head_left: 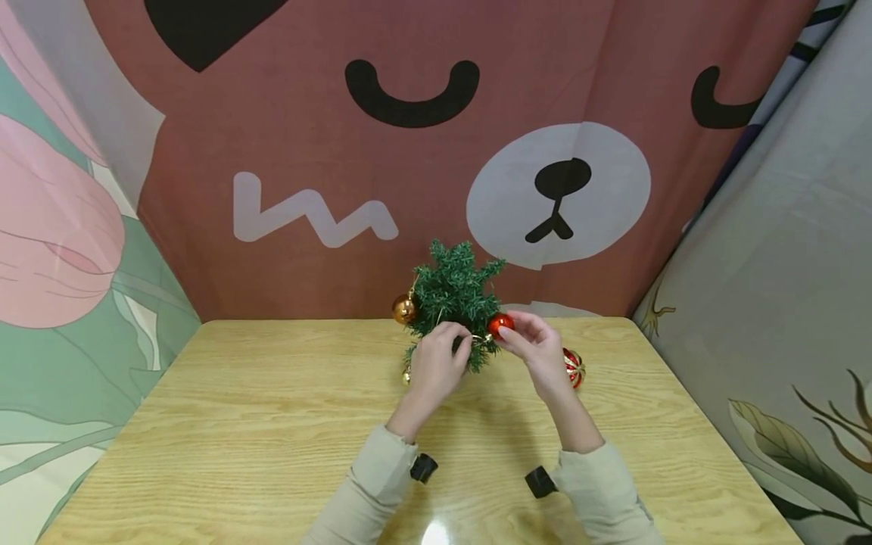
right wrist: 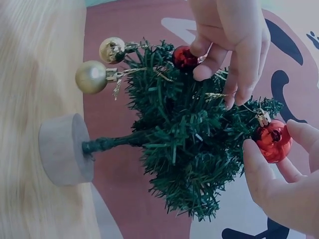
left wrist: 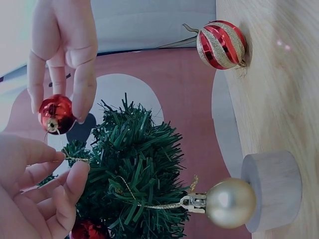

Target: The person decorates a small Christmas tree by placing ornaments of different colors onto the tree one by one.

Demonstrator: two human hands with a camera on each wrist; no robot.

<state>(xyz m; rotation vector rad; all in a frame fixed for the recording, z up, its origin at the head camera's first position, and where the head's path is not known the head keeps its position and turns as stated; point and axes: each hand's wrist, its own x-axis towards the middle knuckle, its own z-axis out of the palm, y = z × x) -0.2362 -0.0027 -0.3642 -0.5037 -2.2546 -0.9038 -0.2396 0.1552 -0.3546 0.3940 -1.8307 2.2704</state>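
Note:
A small green artificial Christmas tree (head_left: 455,284) stands at the table's back. My right hand (head_left: 538,352) grips a shiny red bauble (right wrist: 273,141) between thumb and fingers at the tree's right side. In front of the branches, my left hand (head_left: 439,362) pinches the gold string (left wrist: 75,159) near that bauble's cap. A matte gold bauble (left wrist: 230,203) and a shiny gold bauble (right wrist: 112,50) hang low on the tree. Another red bauble (right wrist: 185,59) sits among the branches behind my left fingers. An orange-gold bauble (head_left: 404,309) hangs at the left.
A red bauble with glittery gold stripes (left wrist: 221,45) lies on the wooden table (head_left: 272,424), right of the tree. The tree's round pale base (right wrist: 66,149) rests on the tabletop. A curtain with a bear face (head_left: 409,166) hangs close behind.

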